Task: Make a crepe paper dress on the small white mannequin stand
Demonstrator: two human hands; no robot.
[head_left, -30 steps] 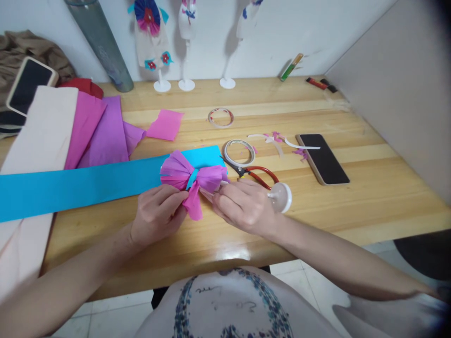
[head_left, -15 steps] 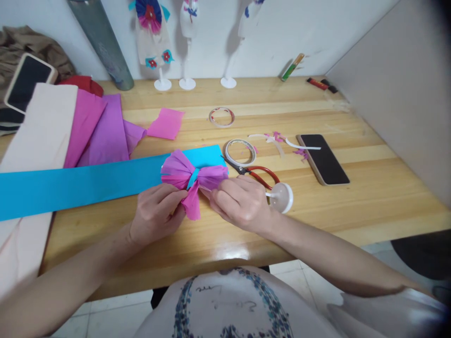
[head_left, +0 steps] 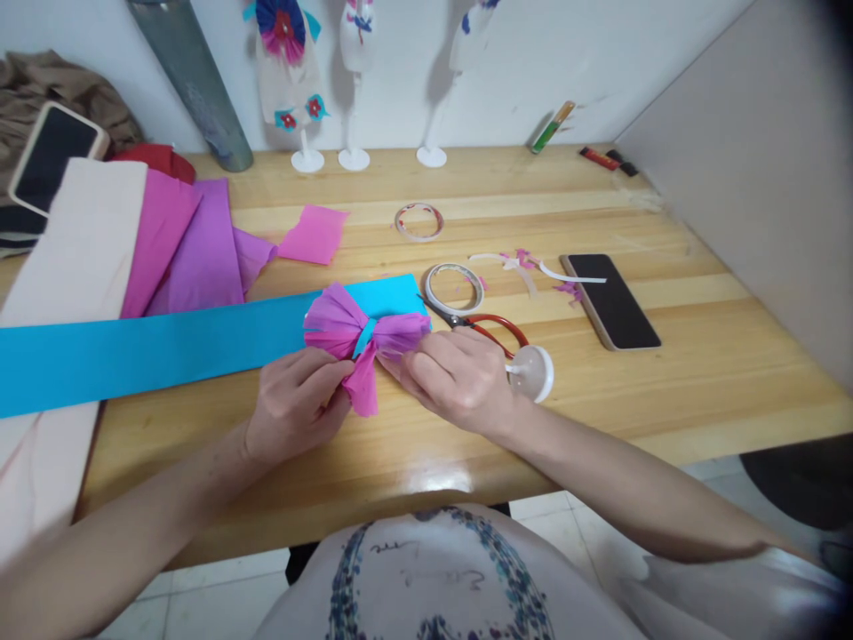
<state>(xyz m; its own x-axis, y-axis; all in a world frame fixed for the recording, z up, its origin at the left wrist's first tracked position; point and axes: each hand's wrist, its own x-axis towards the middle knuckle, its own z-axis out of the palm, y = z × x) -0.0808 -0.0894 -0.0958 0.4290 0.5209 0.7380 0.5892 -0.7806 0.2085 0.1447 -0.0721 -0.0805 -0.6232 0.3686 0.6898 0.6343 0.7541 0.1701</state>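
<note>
A pink-purple crepe-paper bow point(head_left: 333, 324) with a blue band round its middle is between my hands. My left hand point(head_left: 299, 396) is closed, its thumb and fingers pinching the bow's lower tail. On the bow's right side my right hand point(head_left: 457, 378) is curled shut, its fingertips at the paper below the right loop. What lies inside that fist is mostly hidden. A small stand with a white round base point(head_left: 543, 375) sticks out from behind my right hand. Under the bow runs a long blue crepe-paper strip point(head_left: 166, 347).
Red-handled scissors point(head_left: 503, 331) and a tape roll point(head_left: 455, 289) lie just beyond my right hand. A phone point(head_left: 613, 302) is at right, near paper scraps. Folded crepe paper point(head_left: 206, 249) sits at left. Small dress-form stands point(head_left: 353, 160) and a bottle point(head_left: 200, 89) line the wall.
My right hand has shifted very slightly, and the pale bit at its fingertips shows less. My left hand and the bow stay nearly still.
</note>
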